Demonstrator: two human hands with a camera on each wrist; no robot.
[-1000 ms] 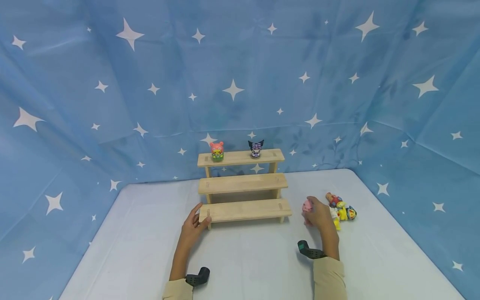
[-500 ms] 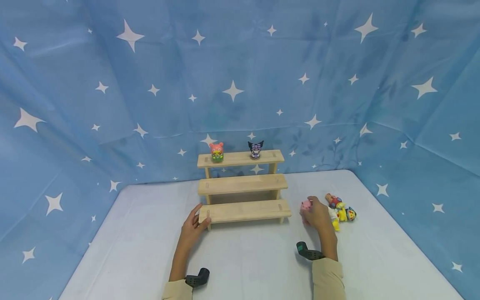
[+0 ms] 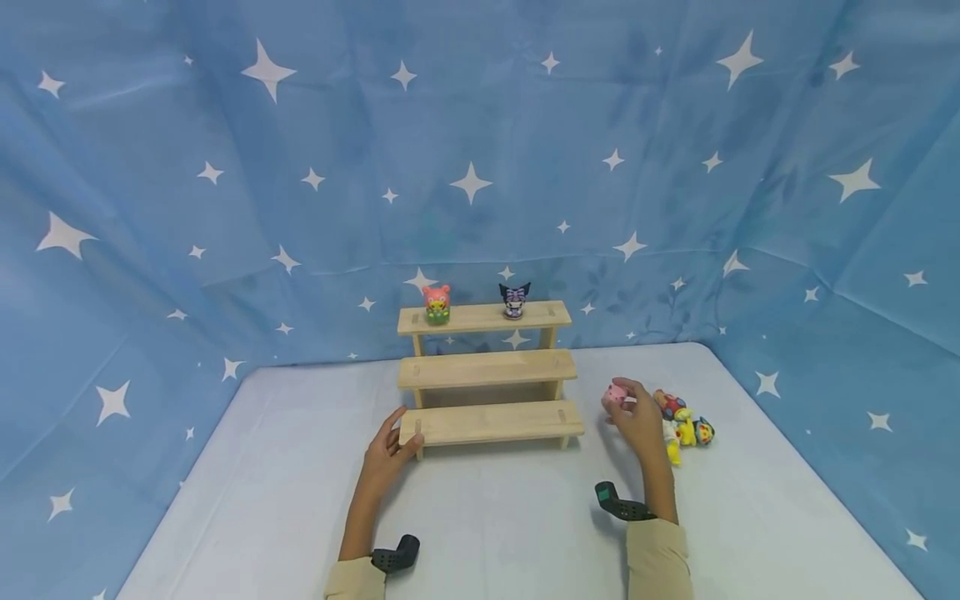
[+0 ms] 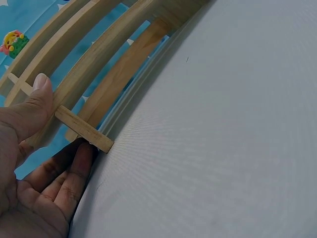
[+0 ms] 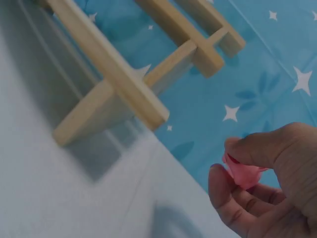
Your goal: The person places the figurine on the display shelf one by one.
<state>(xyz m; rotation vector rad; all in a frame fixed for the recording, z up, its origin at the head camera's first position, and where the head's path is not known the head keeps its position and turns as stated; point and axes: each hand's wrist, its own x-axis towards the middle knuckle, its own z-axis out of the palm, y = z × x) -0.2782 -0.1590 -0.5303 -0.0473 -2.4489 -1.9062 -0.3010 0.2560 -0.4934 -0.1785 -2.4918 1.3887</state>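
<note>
A three-step wooden display stand (image 3: 487, 423) stands on the white table. My left hand (image 3: 384, 457) holds the left end of its lowest step, thumb on top and fingers curled by the end support (image 4: 84, 129). To the right of the stand, my right hand (image 3: 637, 421) pinches a small pink figurine (image 3: 615, 395) between thumb and fingers, raised over the table. In the right wrist view the pink figurine (image 5: 242, 173) is partly hidden by the thumb. On the top step sit a pink-and-green figurine (image 3: 437, 306) and a black-eared purple figurine (image 3: 513, 302).
Several figurines lie close together right of my right hand, among them a red-and-brown one (image 3: 670, 405), a yellow one (image 3: 686, 430) and a blue-capped one (image 3: 704, 432). A blue star-patterned curtain (image 3: 480, 125) hangs behind and along both sides of the table (image 3: 495, 517).
My right hand has lifted the pink figurine up from the table and turned it in its fingers. My left hand keeps its place on the lowest step.
</note>
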